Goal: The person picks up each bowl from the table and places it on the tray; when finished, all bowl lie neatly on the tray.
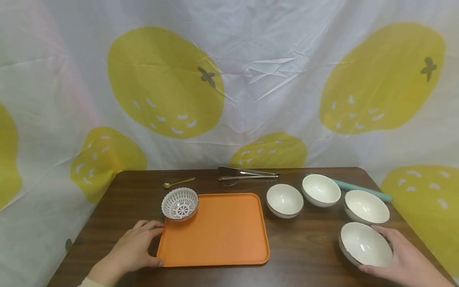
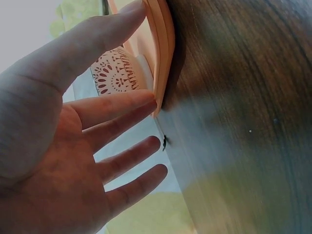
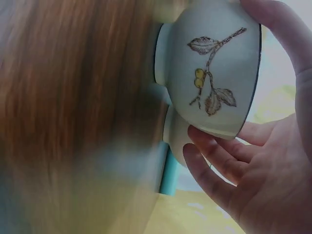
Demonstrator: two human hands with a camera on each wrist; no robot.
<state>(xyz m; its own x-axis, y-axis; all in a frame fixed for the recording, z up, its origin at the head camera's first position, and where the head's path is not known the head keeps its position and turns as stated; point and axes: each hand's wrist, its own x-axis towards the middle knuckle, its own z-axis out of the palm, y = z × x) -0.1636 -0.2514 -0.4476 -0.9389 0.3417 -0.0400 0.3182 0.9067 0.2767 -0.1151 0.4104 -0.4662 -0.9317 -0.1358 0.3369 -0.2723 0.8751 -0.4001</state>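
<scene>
My left hand (image 1: 134, 249) is at the left side of an orange tray (image 1: 222, 239). Its thumb tip and index fingertip touch the tray's rim, and the left wrist view shows the fingers spread and fairly straight. A patterned bowl (image 1: 180, 204) with a scalloped rim sits on the tray's back left corner. At the right, my right hand (image 1: 403, 253) holds the nearest white bowl (image 1: 365, 245) by its side, thumb in front and fingers behind. In the right wrist view this bowl (image 3: 214, 73) shows a painted twig with leaves and yellow berries.
Behind the held bowl stand three more white bowls, one at the right (image 1: 366, 207), one farther back (image 1: 321, 190) and one beside the tray (image 1: 285, 201). A teal stick-like object (image 1: 362, 188) lies behind them. Metal tongs (image 1: 249, 173) and a small gold spoon (image 1: 178, 182) lie along the back.
</scene>
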